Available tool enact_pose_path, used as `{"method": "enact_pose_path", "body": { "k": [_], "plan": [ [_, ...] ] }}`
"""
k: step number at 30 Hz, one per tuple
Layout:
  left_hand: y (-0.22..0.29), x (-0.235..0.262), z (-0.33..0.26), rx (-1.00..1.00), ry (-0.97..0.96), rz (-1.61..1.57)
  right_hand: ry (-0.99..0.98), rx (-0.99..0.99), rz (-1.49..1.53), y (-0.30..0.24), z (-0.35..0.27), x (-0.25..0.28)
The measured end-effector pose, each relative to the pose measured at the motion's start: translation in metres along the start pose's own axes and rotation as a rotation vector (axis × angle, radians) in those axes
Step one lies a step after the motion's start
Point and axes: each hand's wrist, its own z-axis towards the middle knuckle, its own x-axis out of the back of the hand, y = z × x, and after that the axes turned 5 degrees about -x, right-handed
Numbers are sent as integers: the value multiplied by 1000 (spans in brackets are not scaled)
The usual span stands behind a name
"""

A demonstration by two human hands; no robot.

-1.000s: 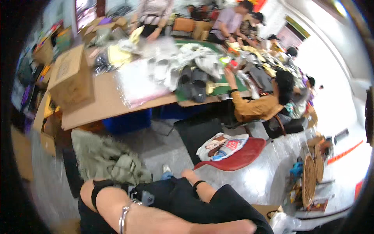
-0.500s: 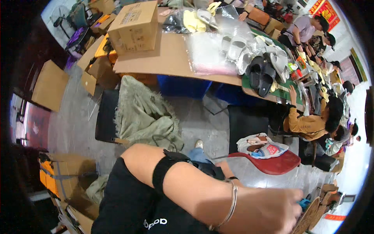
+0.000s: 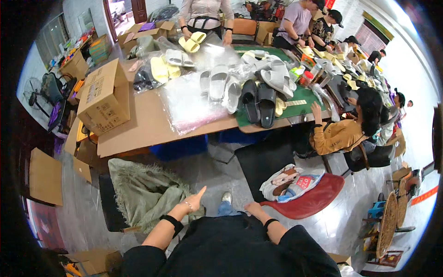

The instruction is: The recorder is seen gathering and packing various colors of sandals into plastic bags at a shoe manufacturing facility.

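My left hand hangs in the air beside the green-grey cloth draped over a dark seat, fingers stretched out, with nothing in it. Lower centre-right, my right hand is near my body and close to the red chair seat; its fingers are too small and turned to make out. Both hands are apart from the worktable. On that table lie black slides, grey slides and a stack of clear plastic bags. A wrapped bundle of yellow slides is farther left.
A cardboard box stands at the table's left end. A printed bag rests on the red seat, beside a black bench. A seated person in a mustard top is at the right; a standing person is across the table.
My left arm, which stretched across the lower view to the right, has swung back to the left. The view has shifted, and the table now shows more fully.
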Motion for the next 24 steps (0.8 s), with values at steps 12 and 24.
{"method": "enact_pose_path", "body": {
  "k": [12,24],
  "plan": [
    [-83,-66,68,548,286,-280,-32,-165,175,17,82,92],
    [-161,-50,158,135,123,-25,-51,30,-45,28,119,78]
  ]
}}
